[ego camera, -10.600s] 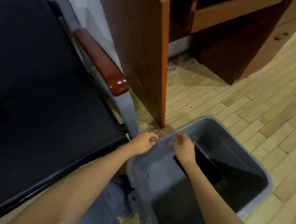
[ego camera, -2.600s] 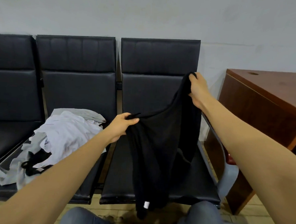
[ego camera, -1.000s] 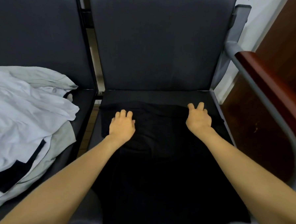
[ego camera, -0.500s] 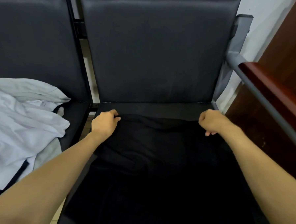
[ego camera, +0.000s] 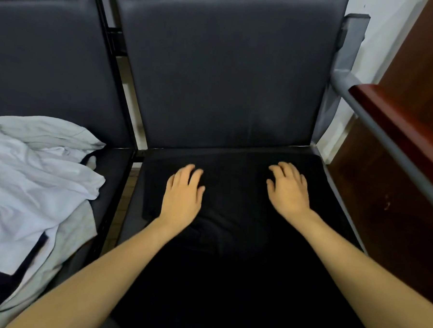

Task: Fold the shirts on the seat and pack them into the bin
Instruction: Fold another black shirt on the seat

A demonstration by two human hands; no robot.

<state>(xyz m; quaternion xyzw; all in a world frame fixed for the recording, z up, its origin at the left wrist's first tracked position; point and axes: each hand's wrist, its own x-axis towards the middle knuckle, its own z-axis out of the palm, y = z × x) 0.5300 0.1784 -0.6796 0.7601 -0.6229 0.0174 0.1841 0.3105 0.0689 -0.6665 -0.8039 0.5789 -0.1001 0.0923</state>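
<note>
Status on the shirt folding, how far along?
Early. Done: black shirt spread on the seat, no fold visible yet. In hand: left hand and right hand press flat on it. Left: folding it, then the crumpled pile of light shirts beside it. Bin not in view.

A black shirt lies spread on the right-hand seat. The left hand and right hand rest flat on it near the seat's back edge. White shirts are heaped on the adjoining seat.
</note>
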